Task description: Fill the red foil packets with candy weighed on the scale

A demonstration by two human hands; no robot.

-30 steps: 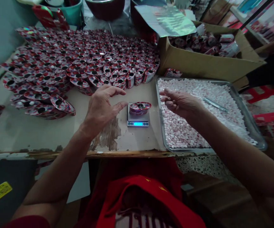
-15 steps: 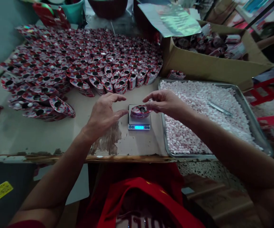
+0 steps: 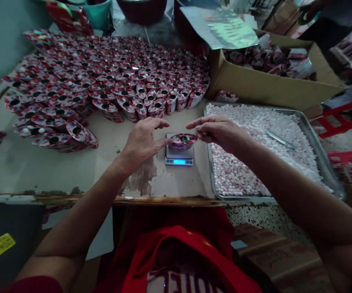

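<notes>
A small red-and-white printed packet (image 3: 183, 146) with a round hole in its top stands on a pocket digital scale (image 3: 171, 161), whose blue display is lit. At its left edge is my left hand (image 3: 143, 140), fingers apart and curved, the thumb tip at the packet's rim. My right hand (image 3: 214, 129) hovers at the packet's right end. Its index finger stretches over the top, while the thumb and other fingers are pressed together; anything between them is too small to make out. White pellet-like candies (image 3: 239, 171) fill a metal tray (image 3: 210, 162) under my right forearm.
Many similar packets (image 3: 114, 81) stand crowded at the back left, some with white candies on top. A metal tube (image 3: 281, 140) lies on the candies. Behind the tray is a cardboard box (image 3: 273, 87) of more packets. The table's worn front edge (image 3: 163, 200) runs before me.
The left thumb has come in to the packet's rim. My right hand has shifted slightly right, its index finger straighter. The packet remains on the scale.
</notes>
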